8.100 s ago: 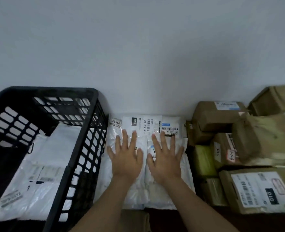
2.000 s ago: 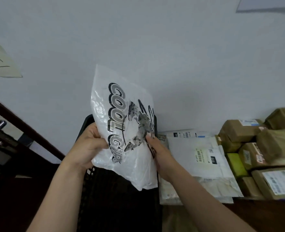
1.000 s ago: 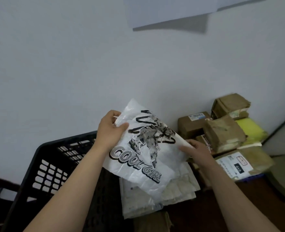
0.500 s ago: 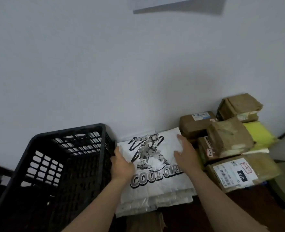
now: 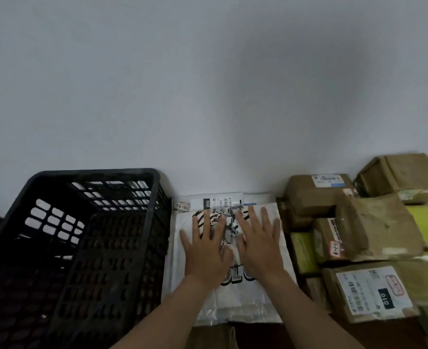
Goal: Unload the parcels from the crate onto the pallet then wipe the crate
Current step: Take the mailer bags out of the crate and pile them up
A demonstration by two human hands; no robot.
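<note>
A white plastic parcel with a black printed figure and lettering (image 5: 243, 290) lies on top of a stack of white mailer bags (image 5: 223, 201) against the wall. My left hand (image 5: 205, 250) and my right hand (image 5: 259, 244) press flat on it side by side, fingers straight and spread. The black latticed crate (image 5: 87, 222) stands just left of the stack; its inside looks dark and I see no parcels in it. The pallet under the stack is hidden.
Brown paper-wrapped boxes (image 5: 374, 222) are piled to the right of the white stack, with a labelled one (image 5: 374, 293) in front and a yellow-green parcel (image 5: 426, 227) at the far right. A plain grey wall (image 5: 207, 84) runs close behind everything.
The printed parcel was lifted out of the crate, carried right and laid on the white stack. Both hands moved from its edges to press flat on its top.
</note>
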